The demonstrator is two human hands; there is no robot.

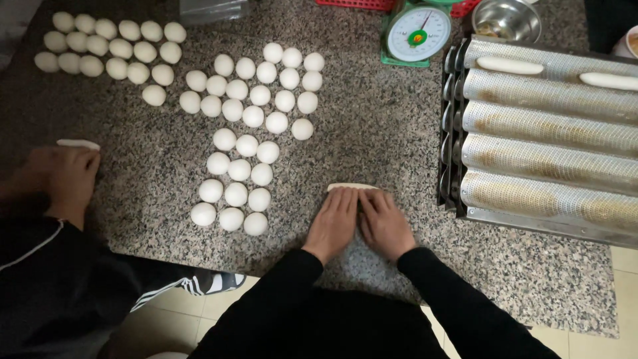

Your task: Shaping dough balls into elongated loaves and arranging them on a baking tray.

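Nearest to the person, both forearms in black sleeves reach forward over the near edge of the speckled stone counter [372, 126]. The left hand [334, 221] and the right hand [384, 223] lie side by side, palms down, almost touching each other. The fingers of both are straight and close together, pointing to the far side, and they press flat on a piece of dough [351, 187]. They grip nothing; they only rest on it. Only the far edge of the dough shows beyond the fingertips. Its long axis runs left to right, across the fingers.

To the left of the hands lie rows of round dough balls [240, 170], and more balls [109, 46] sit at the far left. At the left edge, the hands [66, 174] of another person cover a second dough strip [78, 143].

To the right stands a perforated metal tray [545, 153] with long channels, and two shaped dough sticks [510, 65] lie in the farthest channels. Farther away there are a green dial scale [417, 32] and a steel bowl [506, 18].
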